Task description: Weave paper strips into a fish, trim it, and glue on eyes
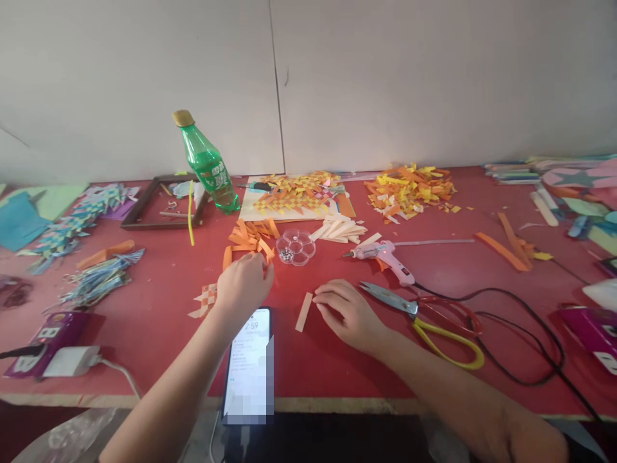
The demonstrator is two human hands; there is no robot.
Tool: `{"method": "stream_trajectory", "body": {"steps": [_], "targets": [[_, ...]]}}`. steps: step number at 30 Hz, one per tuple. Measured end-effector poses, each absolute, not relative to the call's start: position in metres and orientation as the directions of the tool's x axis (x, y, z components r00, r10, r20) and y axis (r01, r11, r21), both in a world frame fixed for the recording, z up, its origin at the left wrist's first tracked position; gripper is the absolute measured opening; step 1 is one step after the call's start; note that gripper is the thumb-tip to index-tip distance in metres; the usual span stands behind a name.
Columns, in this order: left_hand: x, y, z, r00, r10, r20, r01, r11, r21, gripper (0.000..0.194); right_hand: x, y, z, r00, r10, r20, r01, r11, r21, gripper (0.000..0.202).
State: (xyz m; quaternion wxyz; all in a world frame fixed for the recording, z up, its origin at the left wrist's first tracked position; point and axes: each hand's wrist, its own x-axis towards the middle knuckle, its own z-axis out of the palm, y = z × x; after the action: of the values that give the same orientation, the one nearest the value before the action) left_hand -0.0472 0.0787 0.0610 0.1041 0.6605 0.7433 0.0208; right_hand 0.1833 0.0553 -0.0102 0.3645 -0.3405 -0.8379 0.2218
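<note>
Head camera: nearest us lies the phone (248,370). Beyond it, our right hand (351,316), fingers slightly parted, is just beside a cream strip (303,312) lying flat on the table (313,370); we cannot tell whether they touch. Scissors (409,305) lie farther right. Our left hand (243,281) is at the orange strips (250,235), fingertips partly hidden, so we cannot tell whether it grips one. Behind are a glue gun (385,253), a palette (299,239) and the bottle (211,164).
</note>
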Motion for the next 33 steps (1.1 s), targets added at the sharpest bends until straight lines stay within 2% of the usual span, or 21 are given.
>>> {"method": "stream_trajectory", "body": {"steps": [4,8,13,15,19,25,29,33], "targets": [[-0.034,0.055,0.076,-0.04,0.998,-0.04,0.981,0.047,0.186,0.018,0.182,0.053,-0.003,-0.449,0.769,0.454,0.393,0.627,-0.673,0.014],[-0.026,0.047,0.074,0.058,0.996,-0.062,0.977,-0.044,0.211,0.02,0.183,0.052,0.0,-0.42,0.805,0.419,0.402,0.579,-0.709,0.011],[-0.034,0.061,0.059,0.046,0.995,-0.088,0.973,-0.025,0.227,0.01,0.184,0.054,-0.004,-0.407,0.813,0.416,0.427,0.572,-0.701,0.01],[-0.035,0.068,0.053,0.046,0.993,-0.106,0.967,-0.018,0.253,0.014,0.184,0.055,-0.005,-0.408,0.808,0.424,0.431,0.58,-0.691,0.011],[-0.027,0.076,0.042,0.028,0.983,-0.181,0.951,0.03,0.308,0.035,0.184,0.055,-0.007,-0.436,0.785,0.439,0.423,0.61,-0.67,0.013],[-0.009,0.07,0.03,0.149,0.963,-0.225,0.905,-0.041,0.424,0.032,0.184,0.056,-0.01,-0.497,0.756,0.426,0.423,0.639,-0.642,0.019],[-0.007,0.066,0.032,0.213,0.966,-0.149,0.881,-0.123,0.457,0.025,0.185,0.056,-0.012,-0.519,0.753,0.405,0.418,0.637,-0.648,0.023],[-0.014,0.069,0.038,0.18,0.984,0.008,0.91,-0.17,0.379,0.021,0.187,0.055,-0.013,-0.51,0.762,0.4,0.405,0.623,-0.669,0.026]]}}
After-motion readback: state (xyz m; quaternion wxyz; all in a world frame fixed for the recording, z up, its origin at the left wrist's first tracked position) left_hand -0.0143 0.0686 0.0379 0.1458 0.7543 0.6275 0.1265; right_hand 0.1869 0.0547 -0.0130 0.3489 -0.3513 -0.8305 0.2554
